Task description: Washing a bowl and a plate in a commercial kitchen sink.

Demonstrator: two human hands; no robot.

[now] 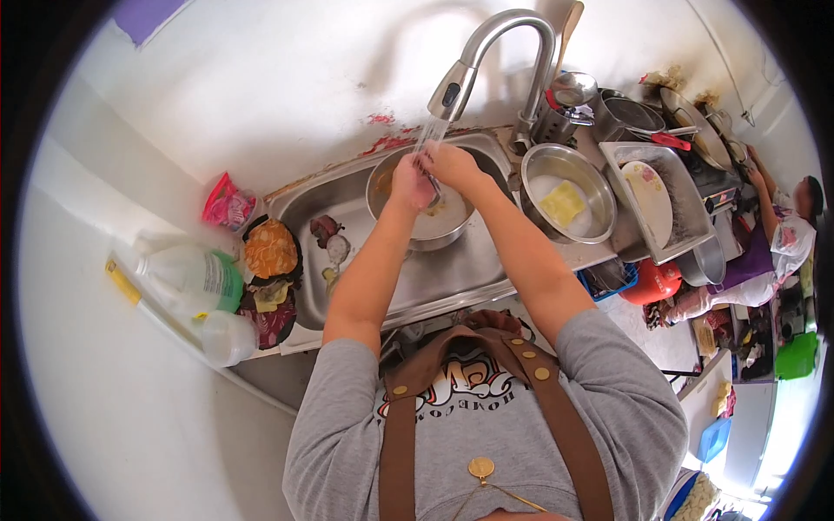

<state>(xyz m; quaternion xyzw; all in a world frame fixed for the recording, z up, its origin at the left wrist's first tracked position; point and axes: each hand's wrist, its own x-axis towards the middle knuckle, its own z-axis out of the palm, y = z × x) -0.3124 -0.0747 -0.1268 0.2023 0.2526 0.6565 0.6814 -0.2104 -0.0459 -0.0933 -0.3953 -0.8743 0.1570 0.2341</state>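
Observation:
Water runs from the spray head of a steel faucet [449, 91] onto both hands. My left hand [412, 185] and my right hand [449, 164] meet above a round metal basin [433, 246] standing in the stainless steel sink [449, 277]. Between them is a small metal utensil [433, 185], mostly hidden by the fingers. The basin holds cloudy water with some bits in it. In the left of the sink lie a dark reddish scrap [324, 229] and a pale, rounded utensil or scrubber [338, 249].
Right of the sink stand a steel bowl [603, 225] with a yellow sponge [561, 203] in suds and a metal tray [700, 228] holding a plate [645, 195]. Pots [625, 111] crowd behind. Jugs [189, 277] line the left. Another person [788, 241] works at far right.

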